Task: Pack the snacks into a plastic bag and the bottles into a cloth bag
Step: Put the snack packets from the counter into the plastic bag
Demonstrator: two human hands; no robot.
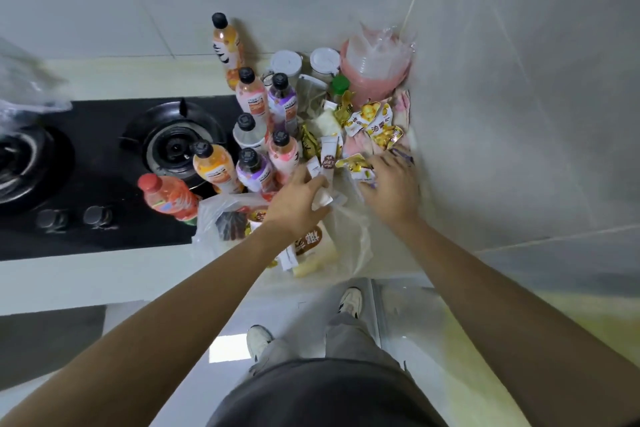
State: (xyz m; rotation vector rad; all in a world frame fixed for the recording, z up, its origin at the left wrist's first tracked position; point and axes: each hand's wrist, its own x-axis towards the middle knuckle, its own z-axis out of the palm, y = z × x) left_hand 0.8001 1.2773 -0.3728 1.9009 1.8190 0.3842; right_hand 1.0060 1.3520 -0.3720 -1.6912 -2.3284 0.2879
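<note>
Gripping a small white snack packet, the left hand hovers over the clear plastic bag at the counter's front edge, already holding several wrapped snacks. Beside it, the right hand pinches a yellow-printed snack sachet from the loose pile near the wall. Capped drink bottles stand clustered along the black gas hob's right edge.

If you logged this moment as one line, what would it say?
stage: packing snacks | left hand: grips white snack packets over plastic bag | right hand: on yellow snack packet | bottles: unpacked, by stove
</note>
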